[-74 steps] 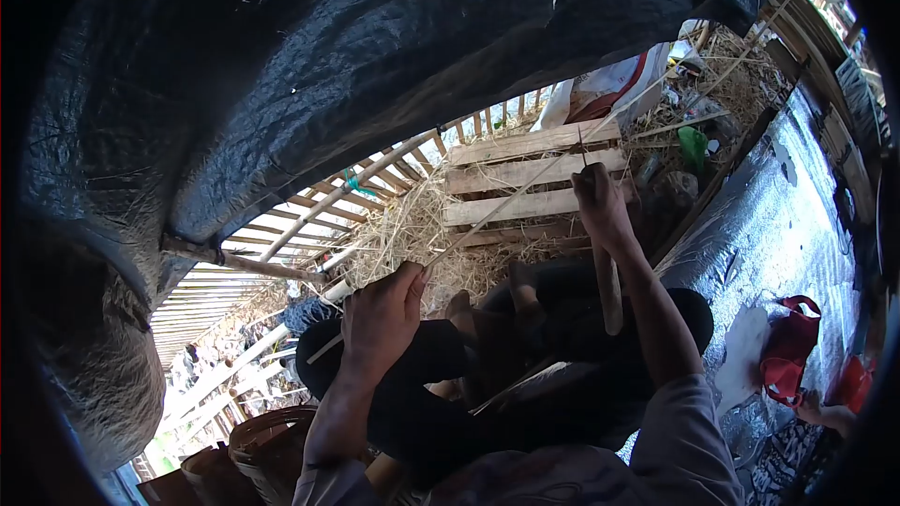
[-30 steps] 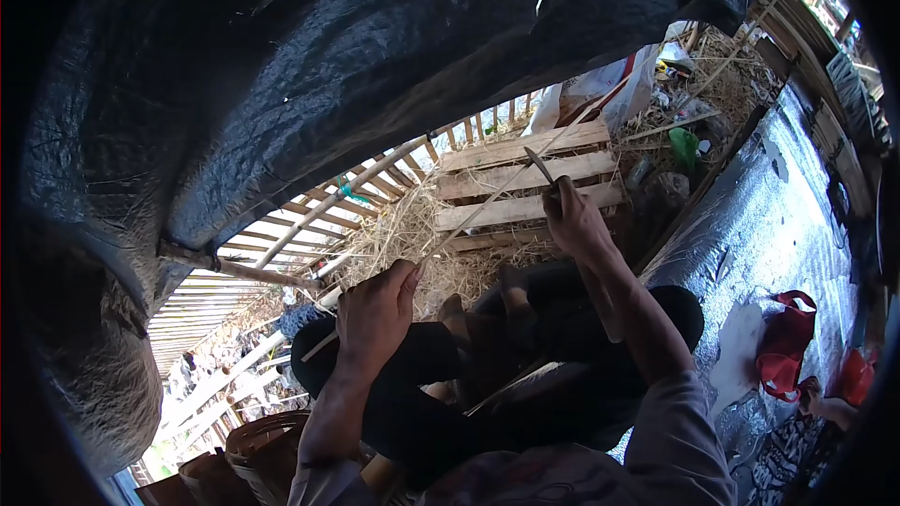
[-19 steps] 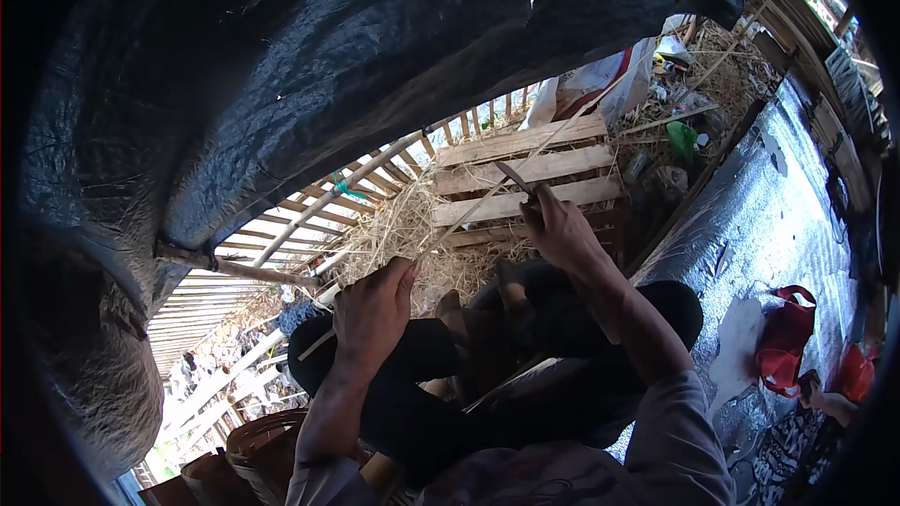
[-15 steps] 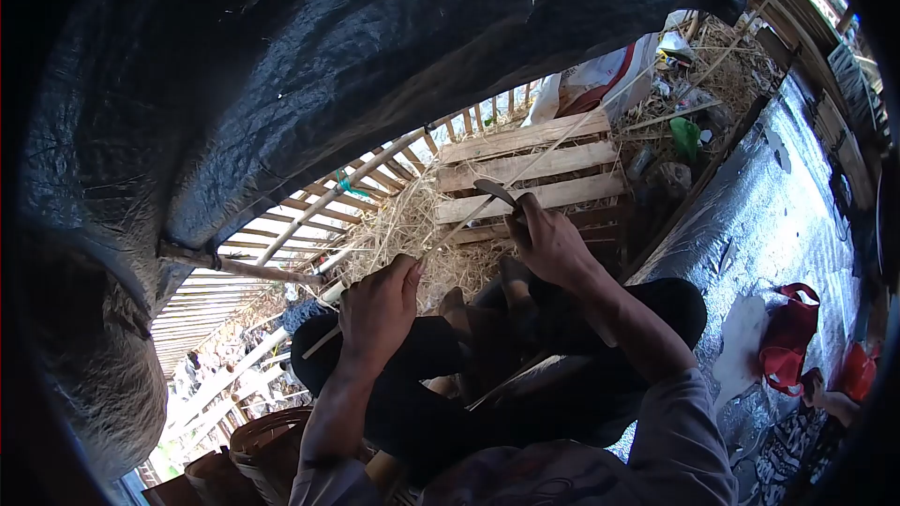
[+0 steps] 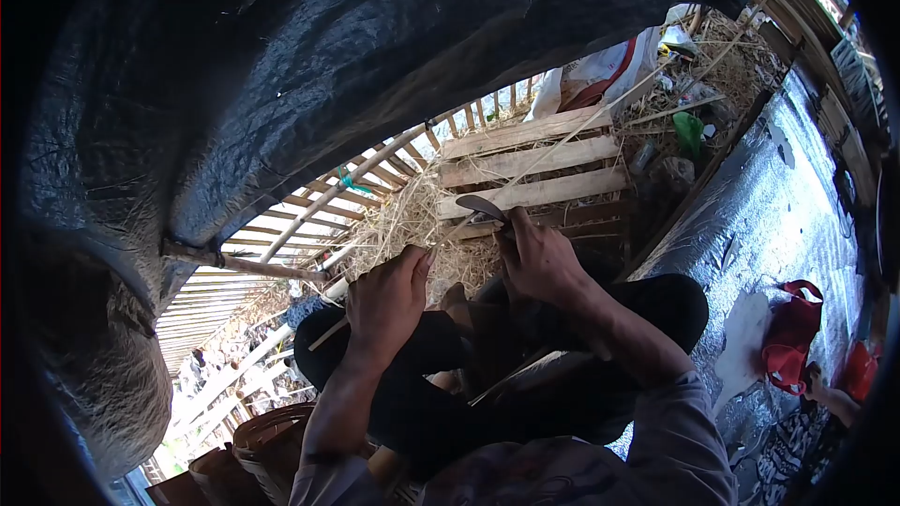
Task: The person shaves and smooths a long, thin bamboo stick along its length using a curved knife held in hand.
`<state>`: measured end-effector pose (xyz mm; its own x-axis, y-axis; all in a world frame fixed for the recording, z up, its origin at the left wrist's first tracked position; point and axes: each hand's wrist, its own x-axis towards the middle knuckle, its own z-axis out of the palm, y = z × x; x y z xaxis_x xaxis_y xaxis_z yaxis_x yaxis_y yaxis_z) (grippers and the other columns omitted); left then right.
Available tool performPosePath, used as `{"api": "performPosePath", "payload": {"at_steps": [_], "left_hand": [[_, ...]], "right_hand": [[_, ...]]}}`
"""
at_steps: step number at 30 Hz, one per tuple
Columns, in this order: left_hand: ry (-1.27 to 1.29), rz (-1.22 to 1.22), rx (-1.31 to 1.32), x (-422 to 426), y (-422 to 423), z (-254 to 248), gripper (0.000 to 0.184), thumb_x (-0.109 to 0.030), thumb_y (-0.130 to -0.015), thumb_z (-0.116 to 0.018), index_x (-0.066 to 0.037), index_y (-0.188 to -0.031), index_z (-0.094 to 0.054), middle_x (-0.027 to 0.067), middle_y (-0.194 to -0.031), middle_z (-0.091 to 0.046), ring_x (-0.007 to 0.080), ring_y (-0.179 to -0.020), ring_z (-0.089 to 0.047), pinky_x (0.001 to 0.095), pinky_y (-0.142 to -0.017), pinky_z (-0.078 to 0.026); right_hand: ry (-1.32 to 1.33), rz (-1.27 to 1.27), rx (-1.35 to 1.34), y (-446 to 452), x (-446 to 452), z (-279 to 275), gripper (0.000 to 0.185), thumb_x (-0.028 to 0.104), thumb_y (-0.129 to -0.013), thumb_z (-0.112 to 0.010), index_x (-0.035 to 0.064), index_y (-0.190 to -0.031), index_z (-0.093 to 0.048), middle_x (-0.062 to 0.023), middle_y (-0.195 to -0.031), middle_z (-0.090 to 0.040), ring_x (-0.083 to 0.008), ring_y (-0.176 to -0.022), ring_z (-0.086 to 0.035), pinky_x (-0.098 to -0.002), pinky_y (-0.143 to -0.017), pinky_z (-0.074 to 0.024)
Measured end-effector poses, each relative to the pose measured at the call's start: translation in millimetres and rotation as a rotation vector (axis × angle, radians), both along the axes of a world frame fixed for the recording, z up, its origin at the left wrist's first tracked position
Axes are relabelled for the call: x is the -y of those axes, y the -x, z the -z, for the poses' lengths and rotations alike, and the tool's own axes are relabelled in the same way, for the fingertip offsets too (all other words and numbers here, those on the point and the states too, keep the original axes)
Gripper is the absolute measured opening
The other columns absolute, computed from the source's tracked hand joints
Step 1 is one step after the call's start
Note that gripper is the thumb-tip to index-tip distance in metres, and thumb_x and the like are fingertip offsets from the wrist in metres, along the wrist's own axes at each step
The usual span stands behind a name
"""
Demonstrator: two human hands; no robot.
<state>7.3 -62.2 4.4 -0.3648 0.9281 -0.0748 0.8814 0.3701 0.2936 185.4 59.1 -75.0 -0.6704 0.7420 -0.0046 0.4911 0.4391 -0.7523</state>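
Observation:
My left hand (image 5: 386,302) is closed around a long, thin bamboo strip (image 5: 562,142). The strip's short end sticks out below that fist, while its long end slants away to the upper right over wooden slats. In my right hand (image 5: 544,264) is a knife (image 5: 481,205) with a short, dark, curved blade. Its handle is mostly hidden by my fingers. The blade lies against or just over the strip, a short way beyond my left hand; exact contact cannot be made out. Both hands are above my bent legs (image 5: 412,356).
Pale wooden slats (image 5: 525,167) and straw shavings (image 5: 394,225) lie ahead. Black sheeting (image 5: 309,66) hangs at upper left above a bamboo fence (image 5: 281,234). At right, a silvery sheet (image 5: 750,215) carries a red strap-like item (image 5: 790,337), near another person's hand (image 5: 825,395).
My right hand with the knife has drawn left and slightly down, bringing the blade nearer my left hand. My left hand, still gripping the strip, has shifted slightly up and right.

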Motion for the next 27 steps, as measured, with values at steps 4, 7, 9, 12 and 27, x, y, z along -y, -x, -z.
{"api": "performPosePath", "payload": {"at_steps": [4,7,9,12,27], "left_hand": [[-0.009,0.012,-0.007,1.1,-1.0,-0.2,0.023,-0.031,-0.1,-0.053,-0.011,-0.094,-0.062,0.0143,-0.072,-0.065,0.0374,-0.072,-0.065,0.0477,-0.062,-0.047],[-0.028,0.022,-0.008,0.7,-0.2,-0.2,0.022,-0.03,-0.1,-0.053,-0.011,-0.094,-0.061,0.0148,-0.073,-0.065,0.0376,-0.073,-0.065,0.0481,-0.062,-0.047],[-0.037,0.028,-0.014,1.3,-0.5,-0.5,0.021,-0.029,-0.1,-0.053,-0.01,-0.094,-0.061,0.015,-0.074,-0.065,0.0377,-0.073,-0.065,0.0485,-0.062,-0.048],[0.003,0.013,-0.007,1.4,-1.2,-0.8,0.021,-0.028,-0.1,-0.053,-0.01,-0.094,-0.061,0.0151,-0.075,-0.065,0.0379,-0.074,-0.065,0.0485,-0.063,-0.048],[-0.05,0.11,-0.235,-0.9,-22.4,14.8,0.007,-0.01,-0.092,-0.056,-0.009,-0.099,-0.056,0.0137,-0.086,-0.064,0.0376,-0.077,-0.065,0.0499,-0.064,-0.051]], "right_hand": [[0.009,-0.001,-0.035,0.2,-4.5,3.8,0.025,0.022,-0.096,-0.052,0.0018,-0.107,-0.042,-0.0253,-0.066,-0.06,-0.0482,-0.063,-0.06,-0.058,-0.059,-0.0467],[0.028,0.041,-0.063,3.6,-9.5,9.0,0.026,0.024,-0.097,-0.051,0.0017,-0.106,-0.042,-0.0257,-0.067,-0.06,-0.049,-0.063,-0.06,-0.0584,-0.058,-0.0463],[-0.035,0.043,-0.078,4.5,-10.6,17.2,0.025,0.022,-0.097,-0.053,0.0015,-0.107,-0.042,-0.0237,-0.062,-0.059,-0.0474,-0.059,-0.059,-0.0562,-0.053,-0.0449],[-0.037,0.033,-0.077,4.1,-13.4,13.0,0.025,0.022,-0.097,-0.053,0.0015,-0.106,-0.042,-0.0237,-0.062,-0.059,-0.0474,-0.059,-0.059,-0.0564,-0.053,-0.0448],[-0.016,0.09,-0.333,12.2,-14.4,35.0,0.027,0.024,-0.096,-0.058,0.001,-0.106,-0.047,-0.0198,-0.068,-0.061,-0.042,-0.061,-0.061,-0.0495,-0.051,-0.0454]]}}
